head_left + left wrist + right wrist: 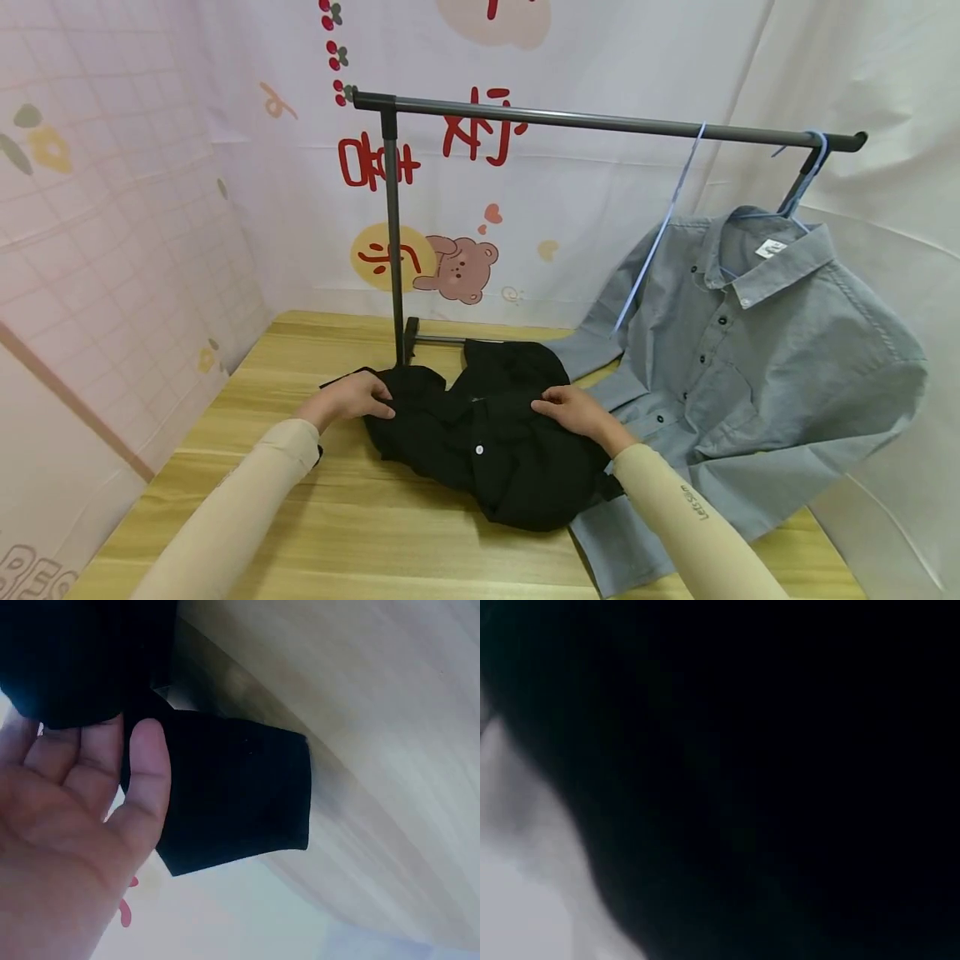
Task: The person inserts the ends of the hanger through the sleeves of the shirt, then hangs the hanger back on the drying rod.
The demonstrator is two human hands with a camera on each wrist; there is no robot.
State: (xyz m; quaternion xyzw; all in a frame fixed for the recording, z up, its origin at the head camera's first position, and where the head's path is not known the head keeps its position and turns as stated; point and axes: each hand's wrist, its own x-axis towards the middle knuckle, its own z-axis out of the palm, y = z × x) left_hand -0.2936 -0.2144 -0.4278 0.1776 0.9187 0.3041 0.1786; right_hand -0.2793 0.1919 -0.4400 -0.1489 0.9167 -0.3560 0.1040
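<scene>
From my remote post I see the black shirt (536, 467) crumpled on the tabletop (375, 542) between both hands, longest side to side, its white button (480, 450) nearer the right hand (576, 412), whose bent fingers pinch cloth, while the left hand (352, 397), fingers half curled, grips its left part.

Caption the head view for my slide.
Left grip and right grip at a black shirt on a wooden table, near a blue shirt hung from a rack.
</scene>
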